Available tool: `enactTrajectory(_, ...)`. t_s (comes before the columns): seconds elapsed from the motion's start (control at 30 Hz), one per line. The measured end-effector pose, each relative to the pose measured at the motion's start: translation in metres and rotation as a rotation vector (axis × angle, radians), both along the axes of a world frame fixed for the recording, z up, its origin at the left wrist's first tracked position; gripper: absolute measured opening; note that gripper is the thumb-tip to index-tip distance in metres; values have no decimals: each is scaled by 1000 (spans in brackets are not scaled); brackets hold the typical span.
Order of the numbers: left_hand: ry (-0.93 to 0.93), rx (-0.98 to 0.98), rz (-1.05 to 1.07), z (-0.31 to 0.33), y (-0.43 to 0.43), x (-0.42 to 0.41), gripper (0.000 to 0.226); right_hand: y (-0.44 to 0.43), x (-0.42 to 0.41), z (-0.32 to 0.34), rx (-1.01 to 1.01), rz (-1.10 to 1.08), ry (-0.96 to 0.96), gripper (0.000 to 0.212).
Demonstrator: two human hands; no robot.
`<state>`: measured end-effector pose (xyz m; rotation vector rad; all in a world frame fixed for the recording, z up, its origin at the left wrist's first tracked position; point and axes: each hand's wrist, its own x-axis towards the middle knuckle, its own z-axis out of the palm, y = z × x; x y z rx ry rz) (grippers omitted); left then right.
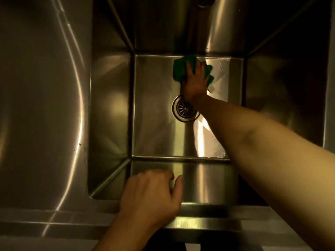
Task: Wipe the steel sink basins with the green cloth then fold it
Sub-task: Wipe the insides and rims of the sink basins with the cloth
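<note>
Right hand [196, 78]: reaches deep into the steel sink basin [108, 105], palm down and fingers extended on the green cloth [179, 69]. It presses the cloth against the basin floor. The fingers lie flat on top of the cloth, not wrapped round it.

Left hand [154, 194]: at 6 o'clock of the basin, over the near rim [217, 211]. The knuckles point toward 12 o'clock and the thumb sticks out toward 3 o'clock. The fingers bend down past the edge and their tips are hidden, so I cannot tell whether they clasp the rim or only rest there. Nothing is visible in this hand.

Green cloth: bunched, on the basin floor at the 12 o'clock edge, touching or just short of the seam with the far wall. Parts of it stick out from under the hand at 9 o'clock and at 3 o'clock. It lies at 12 o'clock of the drain [184, 108], near it but apart.

Drain: round slotted strainer, about mid-floor. The right wrist and forearm cross its 3 o'clock side.

Basin floor: bright streaky patch [204, 140] at 5 o'clock of the drain, beside the forearm. Whether it is wet or only glare cannot be told.

Surroundings: flat steel surface [41, 109] at 9 o'clock of the basin, with a curved line of reflected light across it. Lighting is dim and yellowish.
</note>
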<state>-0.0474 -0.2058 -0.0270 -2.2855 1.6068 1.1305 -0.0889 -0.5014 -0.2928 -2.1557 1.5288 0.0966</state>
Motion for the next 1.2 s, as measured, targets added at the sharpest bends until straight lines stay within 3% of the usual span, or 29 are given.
enactTrajectory(0.37, 61, -39, 42, 0, -1, 2, 50, 76, 89, -6, 53, 482, -94, 83)
enactTrajectory(0.67, 78, -91, 67, 3, 1, 2, 45, 173, 9, -10, 94, 883, -192, 73)
enactTrajectory(0.8, 69, -140, 92, 1, 2, 1, 49, 189, -48, -8, 160, 1070, -126, 67)
enactTrajectory(1.0, 80, -79, 83, 3, 0, 1, 56, 171, -119, 9, 168, 1072, 42, 75)
enactTrajectory(1.2, 103, -47, 86, 6, -2, 2, 48, 136, -166, 27, 130, 860, 166, 96)
